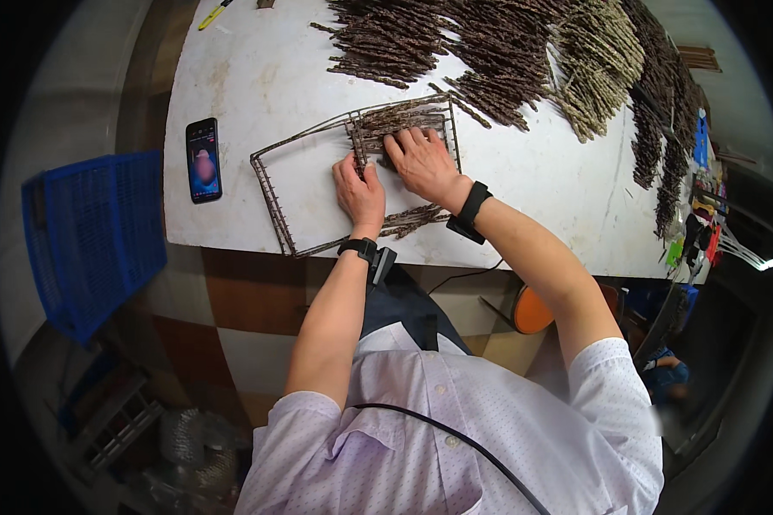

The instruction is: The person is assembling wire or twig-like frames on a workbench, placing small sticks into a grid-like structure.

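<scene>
On the white table in front of me lies a metal wire frame (pixel 276 215) with rows of short pegs along its sides. Dark brown twisted sticks (pixel 404 113) lie side by side across its far right part, against a crossbar. My left hand (pixel 361 196) is closed at the near end of that crossbar, thumb and fingers on either side of it. Bent over the row from the right, my right hand (pixel 428 167) has its fingertips on a dark stick, partly hidden beneath the palm. A few loose sticks (pixel 412 221) rest across the frame's near side.
Big bundles of dark sticks (pixel 498 51) and a paler bundle (pixel 599 64) cover the table's far side. A phone (pixel 203 161) lies left of the frame, a yellow cutter (pixel 214 15) beyond it. A blue crate (pixel 99 236) stands left; an orange stool (pixel 533 309) sits below the edge.
</scene>
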`<action>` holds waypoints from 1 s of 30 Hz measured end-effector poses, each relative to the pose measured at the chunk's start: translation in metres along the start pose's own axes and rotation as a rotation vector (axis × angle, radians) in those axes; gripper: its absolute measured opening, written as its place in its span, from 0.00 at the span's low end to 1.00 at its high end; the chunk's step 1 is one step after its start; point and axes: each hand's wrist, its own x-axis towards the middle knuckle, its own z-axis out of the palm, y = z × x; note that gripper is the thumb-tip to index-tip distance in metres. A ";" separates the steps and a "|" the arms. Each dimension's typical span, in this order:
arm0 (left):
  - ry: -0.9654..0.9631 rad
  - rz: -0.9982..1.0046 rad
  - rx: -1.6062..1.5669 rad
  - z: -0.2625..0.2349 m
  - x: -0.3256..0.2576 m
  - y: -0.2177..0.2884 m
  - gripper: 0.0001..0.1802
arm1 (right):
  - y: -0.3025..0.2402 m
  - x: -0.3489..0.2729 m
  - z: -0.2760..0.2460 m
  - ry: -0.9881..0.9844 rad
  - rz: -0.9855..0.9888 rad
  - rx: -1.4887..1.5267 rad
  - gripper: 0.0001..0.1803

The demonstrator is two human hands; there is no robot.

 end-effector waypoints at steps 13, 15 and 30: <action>0.016 0.033 0.149 0.005 -0.002 0.007 0.18 | 0.003 0.006 0.011 -0.012 0.101 0.083 0.11; 0.010 0.035 0.151 0.005 -0.004 0.010 0.18 | 0.012 0.009 0.012 -0.041 0.166 0.199 0.10; 0.001 0.072 0.134 0.005 -0.004 0.002 0.20 | 0.031 0.029 0.001 -0.269 -0.097 0.041 0.07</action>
